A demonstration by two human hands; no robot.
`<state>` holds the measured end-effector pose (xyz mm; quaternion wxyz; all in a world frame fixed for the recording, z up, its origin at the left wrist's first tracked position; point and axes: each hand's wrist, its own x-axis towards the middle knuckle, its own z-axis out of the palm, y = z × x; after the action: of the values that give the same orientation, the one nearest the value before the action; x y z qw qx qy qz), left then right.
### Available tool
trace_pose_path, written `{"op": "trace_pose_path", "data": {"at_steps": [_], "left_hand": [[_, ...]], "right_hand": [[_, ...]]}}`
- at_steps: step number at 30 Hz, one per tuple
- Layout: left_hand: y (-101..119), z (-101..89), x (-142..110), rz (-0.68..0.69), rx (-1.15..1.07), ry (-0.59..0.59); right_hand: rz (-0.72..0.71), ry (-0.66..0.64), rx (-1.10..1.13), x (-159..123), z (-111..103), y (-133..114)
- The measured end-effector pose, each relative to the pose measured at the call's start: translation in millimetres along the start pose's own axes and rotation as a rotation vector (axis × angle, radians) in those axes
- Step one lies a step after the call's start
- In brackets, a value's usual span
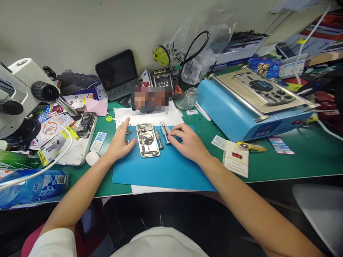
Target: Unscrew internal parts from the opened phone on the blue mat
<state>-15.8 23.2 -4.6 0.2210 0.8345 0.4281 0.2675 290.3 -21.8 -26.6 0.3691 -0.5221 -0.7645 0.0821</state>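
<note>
An opened phone point(148, 140) lies on the blue mat, its inner parts and frame exposed. My left hand point(120, 141) is to its left, fingers stretched and thumb apart, beside small dark parts point(128, 132) that it partly covers. Several slim grey screwdrivers lie right of the phone; one screwdriver point(158, 137) is closest to it. My right hand point(186, 141) rests at the outer screwdrivers point(165, 132), its fingers bent and spread. The fingertips are at a handle, touching or very near it; no firm grip shows.
A blue machine point(227, 110) with a phone part on top stands at right, with a cigarette pack point(235, 159) before it. A microscope point(24, 92) and a blue plastic pack point(34, 187) crowd the left. A glass jar point(187, 99) and a smart display point(118, 75) stand behind the mat point(160, 175).
</note>
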Motion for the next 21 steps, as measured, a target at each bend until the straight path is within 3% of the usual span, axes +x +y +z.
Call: {"op": "trace_pose_path", "data": {"at_steps": [9, 21], "left_hand": [[-4.3, 0.8, 0.3, -0.027, -0.004, 0.021], [-1.4, 0.0, 2.4, -0.069, 0.001, 0.017]], "right_hand": [[0.034, 0.047, 0.123, 0.5, -4.5, -2.7], [-0.034, 0.010, 0.174, -0.6, -3.1, 2.9]]}}
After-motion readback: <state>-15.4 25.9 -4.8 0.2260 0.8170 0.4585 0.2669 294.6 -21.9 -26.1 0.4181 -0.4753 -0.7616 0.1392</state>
